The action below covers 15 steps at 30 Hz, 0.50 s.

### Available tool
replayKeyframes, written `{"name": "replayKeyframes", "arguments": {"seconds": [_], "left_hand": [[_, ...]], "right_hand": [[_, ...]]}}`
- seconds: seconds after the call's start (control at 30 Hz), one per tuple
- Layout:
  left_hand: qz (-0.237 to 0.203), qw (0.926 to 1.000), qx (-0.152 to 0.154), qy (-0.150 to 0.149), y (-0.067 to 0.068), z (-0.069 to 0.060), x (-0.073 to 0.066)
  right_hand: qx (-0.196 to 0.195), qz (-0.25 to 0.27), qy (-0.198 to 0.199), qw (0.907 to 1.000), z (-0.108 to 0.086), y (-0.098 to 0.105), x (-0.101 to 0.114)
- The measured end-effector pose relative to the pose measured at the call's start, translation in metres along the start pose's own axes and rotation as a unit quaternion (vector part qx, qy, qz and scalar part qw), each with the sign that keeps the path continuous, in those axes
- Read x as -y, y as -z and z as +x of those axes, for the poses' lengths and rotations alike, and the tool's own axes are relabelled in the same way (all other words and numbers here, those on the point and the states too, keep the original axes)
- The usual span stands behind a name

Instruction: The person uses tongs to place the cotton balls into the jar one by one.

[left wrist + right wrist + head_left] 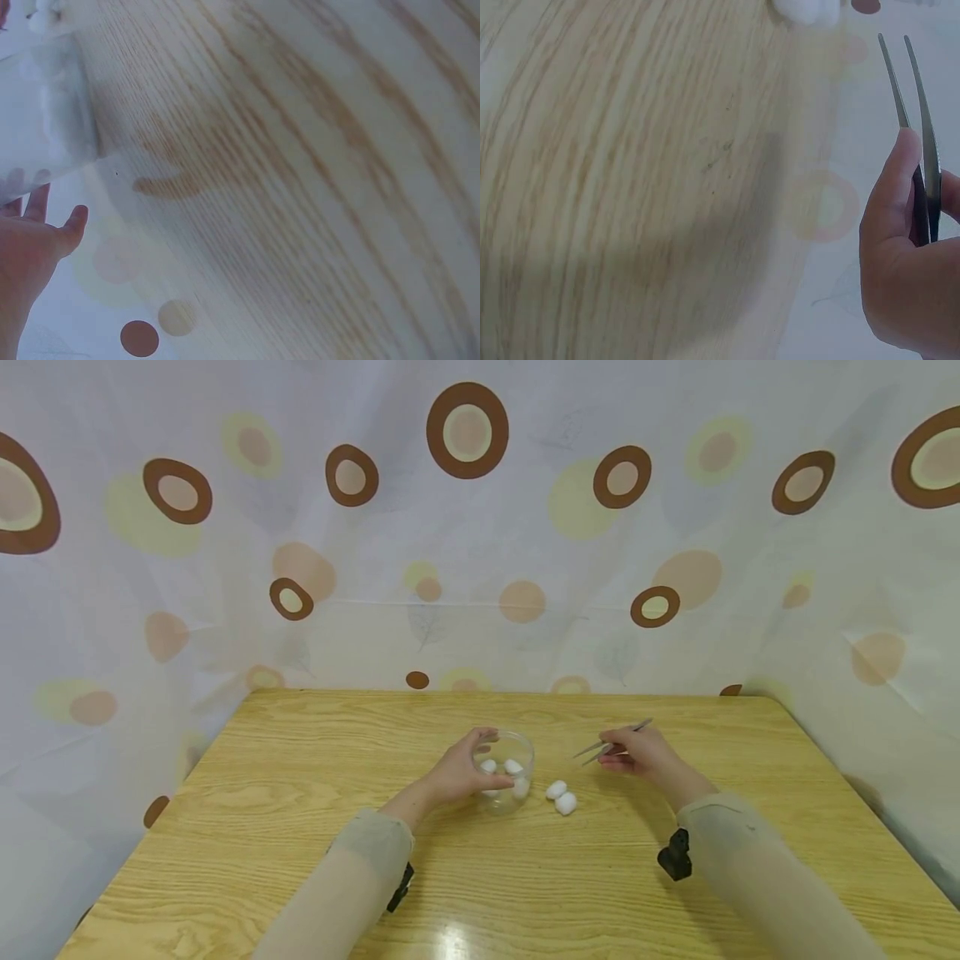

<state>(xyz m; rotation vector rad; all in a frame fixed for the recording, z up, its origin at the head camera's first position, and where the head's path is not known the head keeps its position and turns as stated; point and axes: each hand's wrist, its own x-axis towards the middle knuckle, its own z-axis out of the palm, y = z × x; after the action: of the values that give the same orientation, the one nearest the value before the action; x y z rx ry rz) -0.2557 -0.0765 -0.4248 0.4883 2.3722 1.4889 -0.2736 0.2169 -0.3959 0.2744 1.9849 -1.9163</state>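
Note:
My left hand [457,770] grips a clear round jar [504,806] from its left side, thumb in front and fingers behind. Several white cotton balls [513,767] lie inside it. In the left wrist view the jar [45,112] shows only in part at the left edge. My right hand [637,752] holds metal tweezers [592,749] between thumb and fingers. The tips of the tweezers [891,71] stand apart with nothing between them, pointing left toward the jar. Two loose cotton balls [566,803] rest on the table between the jar and my right hand, touching or nearly so.
The wooden table [300,760] has a light, glossy grain. Behind it and along both sides hangs a pale curtain [360,552] patterned with brown and yellow circles. A dark wrist device [675,855] sits under the right sleeve, another under the left.

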Motion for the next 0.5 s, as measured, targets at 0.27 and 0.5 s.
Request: {"name": "replayKeyframes", "arguments": {"seconds": [0.27,0.5], "left_hand": [[0.017,0.9998,-0.007,-0.009,0.000,0.002,0.006],[0.018,0.9998,-0.005,-0.010,0.001,0.003,0.007]], "right_hand": [[-0.014,-0.038,-0.002,0.9992,0.001,-0.011,-0.007],[-0.008,-0.075,0.004,0.9971,0.005,-0.020,-0.011]]}}
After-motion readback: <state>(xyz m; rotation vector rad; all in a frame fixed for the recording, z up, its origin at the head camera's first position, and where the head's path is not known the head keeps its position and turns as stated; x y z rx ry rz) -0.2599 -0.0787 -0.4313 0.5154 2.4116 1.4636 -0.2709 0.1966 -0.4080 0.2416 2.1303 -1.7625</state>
